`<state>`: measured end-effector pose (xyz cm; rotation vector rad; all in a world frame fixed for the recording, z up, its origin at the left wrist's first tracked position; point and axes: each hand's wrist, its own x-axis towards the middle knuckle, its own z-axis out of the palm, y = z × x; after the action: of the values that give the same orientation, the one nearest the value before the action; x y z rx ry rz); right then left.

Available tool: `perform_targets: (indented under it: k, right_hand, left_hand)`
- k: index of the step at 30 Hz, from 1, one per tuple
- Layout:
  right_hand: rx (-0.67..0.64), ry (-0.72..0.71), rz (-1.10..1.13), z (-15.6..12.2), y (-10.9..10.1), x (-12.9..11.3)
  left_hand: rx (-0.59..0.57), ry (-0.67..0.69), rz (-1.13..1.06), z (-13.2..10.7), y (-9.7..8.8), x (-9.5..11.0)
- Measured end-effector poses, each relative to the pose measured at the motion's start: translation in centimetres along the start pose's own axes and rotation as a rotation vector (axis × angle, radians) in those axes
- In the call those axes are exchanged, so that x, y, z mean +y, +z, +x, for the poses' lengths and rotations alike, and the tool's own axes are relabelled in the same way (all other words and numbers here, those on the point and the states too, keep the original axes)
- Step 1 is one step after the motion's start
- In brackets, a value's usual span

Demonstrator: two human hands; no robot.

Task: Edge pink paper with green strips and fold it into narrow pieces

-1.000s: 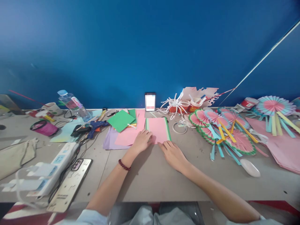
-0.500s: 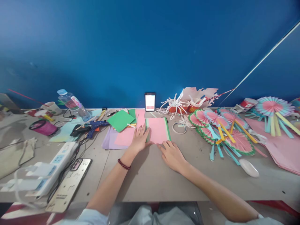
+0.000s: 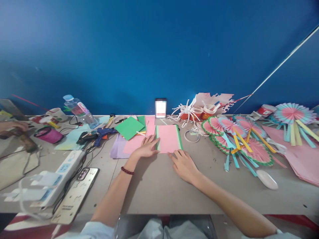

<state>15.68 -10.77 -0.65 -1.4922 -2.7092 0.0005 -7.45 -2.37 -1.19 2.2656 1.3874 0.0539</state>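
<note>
A pink paper sheet [image 3: 169, 137] lies on a slightly larger green sheet [image 3: 178, 136] in the middle of the grey table [image 3: 159, 186]. My left hand [image 3: 146, 148] lies flat, fingers stretched out, on the left near corner of the stack. My right hand [image 3: 183, 164] rests flat on the table with its fingertips on the near edge of the pink sheet. Neither hand grips anything.
Loose green, pink and lilac sheets [image 3: 129, 127] lie left of the stack, with a glue gun [image 3: 99, 133], bottle [image 3: 79, 109], power strip [image 3: 59, 172] and phone [image 3: 74, 194]. A small screen [image 3: 160, 108] stands against the blue wall. Paper fans [image 3: 239, 137] crowd the right. Another person's hand [image 3: 12, 127] shows at far left.
My left hand slid from the pink sheet's near edge to its left side and spread flat. My right hand hardly moved. Another person's hand came into view at far left.
</note>
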Motion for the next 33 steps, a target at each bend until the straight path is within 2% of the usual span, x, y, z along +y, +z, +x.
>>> perform_targets:
  k: [8,11,15,18,21,27,33]
  right_hand:
    - [0.009,-0.008,-0.005,-0.1,0.3,0.1]
    - [0.01,-0.005,-0.008,0.0,0.3,0.2]
    - [-0.001,0.001,-0.001,0.1,0.3,0.2]
    - [-0.004,0.006,0.001,0.2,0.3,0.2]
    - [0.008,0.01,0.017,0.3,0.3,0.6]
    - [0.101,-0.002,0.178,0.7,1.1,2.6]
    - [0.287,0.052,0.445,1.3,2.7,4.5]
  left_hand:
    - [0.002,-0.038,0.001,0.2,0.1,0.4]
    - [0.06,-0.015,0.011,-0.1,0.1,0.9]
    - [0.18,0.16,0.02,-0.7,0.0,2.5]
    - [0.176,0.327,-0.002,-0.6,0.2,4.0]
    - [0.169,0.353,-0.004,-0.2,0.6,4.6]
    - [0.229,0.359,0.055,0.2,1.2,4.1]
    - [0.229,0.366,0.234,0.4,1.7,4.2]
